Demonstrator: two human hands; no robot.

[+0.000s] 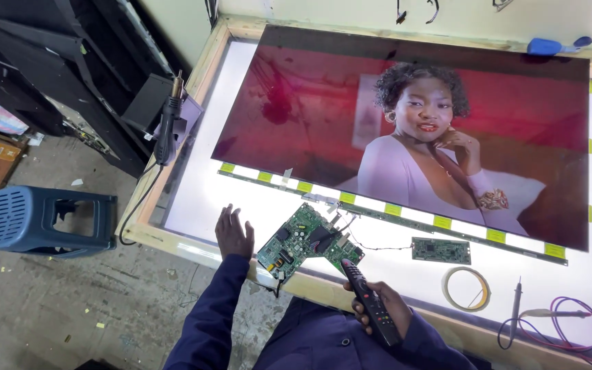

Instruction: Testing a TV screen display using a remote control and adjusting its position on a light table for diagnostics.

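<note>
At the bench's near edge, the right hand (385, 312) grips a remote (371, 301); the left hand (233, 233) rests flat, fingers spread, holding nothing, beside the circuit board (307, 241). Beyond, the lit screen panel (405, 130) looks under test; aiming and pressing seems next.

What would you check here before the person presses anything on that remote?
1. Remote held firmly: ok, the right hand wraps its lower half.
2. Remote aimed at the main board: ok, its tip points that way.
3. Left hand off the board: ok, it rests flat on the lit table, beside the board.
4. Panel showing a picture: ok, an image fills it.
5. Cable from main board to small board seated: cannot tell, too thin to see.
6. Probe and tape roll away from the boards: ok, both lie apart on the right.
</note>
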